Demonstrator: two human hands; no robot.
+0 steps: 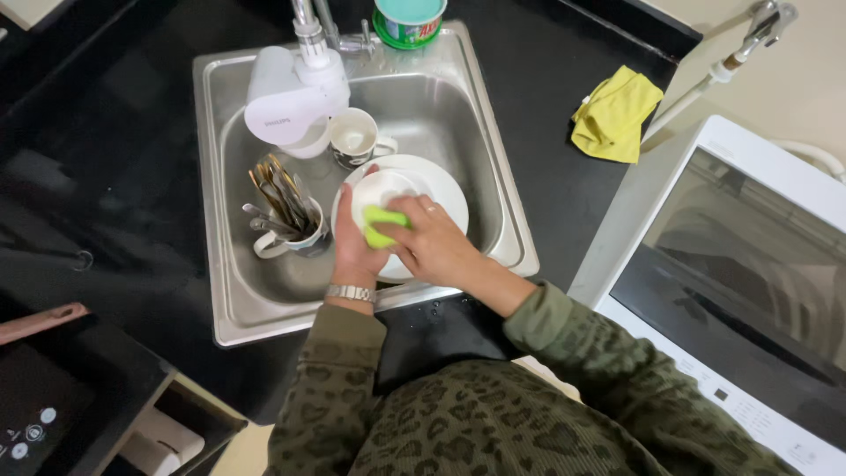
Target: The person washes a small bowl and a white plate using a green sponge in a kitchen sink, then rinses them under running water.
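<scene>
A black countertop (pixel 115 176) is seen at left, with a steel sink (pixel 231 291) set in it. At the sink's left, a mug (pixel 300 240) stuffed with cutlery (pixel 280 196) is stood upright. Just beyond it, a white faucet filter (pixel 286 92) is hung over a white cup (pixel 310 141), and a second mug (pixel 354 137) is stood beside that.

The scrubbing step is judged to be in hand. A small white plate (pixel 381 187) is gripped at its left edge by the left hand (pixel 352 247), fingers wrapped around the rim, thumb hidden. The plate is held over the sink's middle, above a larger white plate (pixel 445 189) resting in the basin; whether the two touch cannot be told. A green sponge (pixel 383 225) is pressed on the small plate's near face and clasped by the right hand (pixel 432 242), fingers curled tight over it.

For the next move, a firm hold on the rim and an even wiping pressure are called for, as a soapy plate is judged likely to slip.

At the far edge, a round green tub (pixel 408 19) is set behind the sink. Further right, a yellow cloth (pixel 615 115) is left crumpled on the counter, and a white appliance (pixel 749 291) is stood at far right.
</scene>
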